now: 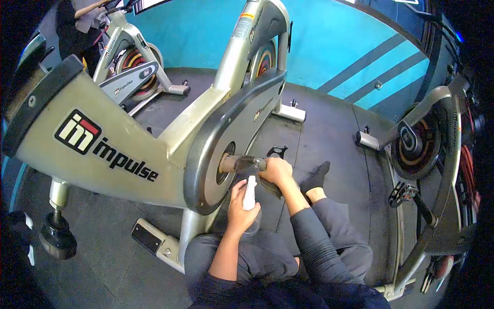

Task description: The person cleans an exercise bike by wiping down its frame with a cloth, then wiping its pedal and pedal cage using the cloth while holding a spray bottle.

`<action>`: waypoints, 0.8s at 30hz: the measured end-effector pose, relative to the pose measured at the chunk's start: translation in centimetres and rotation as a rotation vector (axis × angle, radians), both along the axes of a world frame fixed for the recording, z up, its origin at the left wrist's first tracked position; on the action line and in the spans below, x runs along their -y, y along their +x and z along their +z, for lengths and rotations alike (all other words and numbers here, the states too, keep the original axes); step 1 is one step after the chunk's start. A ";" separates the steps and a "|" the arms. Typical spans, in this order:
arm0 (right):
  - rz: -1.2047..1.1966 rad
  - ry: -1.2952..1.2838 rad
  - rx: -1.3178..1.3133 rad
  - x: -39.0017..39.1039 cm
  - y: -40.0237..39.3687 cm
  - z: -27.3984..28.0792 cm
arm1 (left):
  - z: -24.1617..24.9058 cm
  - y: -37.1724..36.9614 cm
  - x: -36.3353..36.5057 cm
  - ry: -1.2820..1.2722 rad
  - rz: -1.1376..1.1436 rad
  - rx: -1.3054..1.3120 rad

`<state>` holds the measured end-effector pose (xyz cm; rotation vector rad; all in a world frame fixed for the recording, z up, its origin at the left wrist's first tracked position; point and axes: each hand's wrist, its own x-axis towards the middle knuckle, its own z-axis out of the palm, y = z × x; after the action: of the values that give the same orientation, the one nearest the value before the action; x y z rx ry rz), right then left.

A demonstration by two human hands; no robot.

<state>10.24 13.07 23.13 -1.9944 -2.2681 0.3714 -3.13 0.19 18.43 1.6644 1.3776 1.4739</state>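
"What do the left fingers hold?"

"The left hand is wrapped round a white-headed bottle, apparently a sprayer, just short of the crank arm on the Impulse indoor cycle."

"And the right?"

"The right hand is curled at the crank's outer end, beyond the left fingers. Its fingertips are hidden; whether they clamp anything cannot be told."

"Step in hand?"

"Judged to be bottle work at that outer end. The next move calls for a steady crank, with the nozzle directed clear of the right fingers."
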 end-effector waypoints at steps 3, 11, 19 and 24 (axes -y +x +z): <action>-0.070 -0.063 -0.035 -1.3 0.1 0.9 | 0.9 0.3 0.5 -0.003 0.001 -0.022; -0.029 -0.328 -0.001 -4.6 0.7 1.9 | 1.5 0.4 0.8 -0.051 -0.078 0.049; 0.065 -0.380 -0.083 -5.2 1.1 2.0 | 2.4 0.4 1.2 -0.009 -0.092 0.192; 0.025 -0.437 -0.119 -5.0 0.9 2.2 | 3.6 0.2 1.5 -0.014 -0.104 0.206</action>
<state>11.17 18.07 25.33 -2.0532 -2.2873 1.0369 -2.94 -1.36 22.05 1.5046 1.1704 1.5249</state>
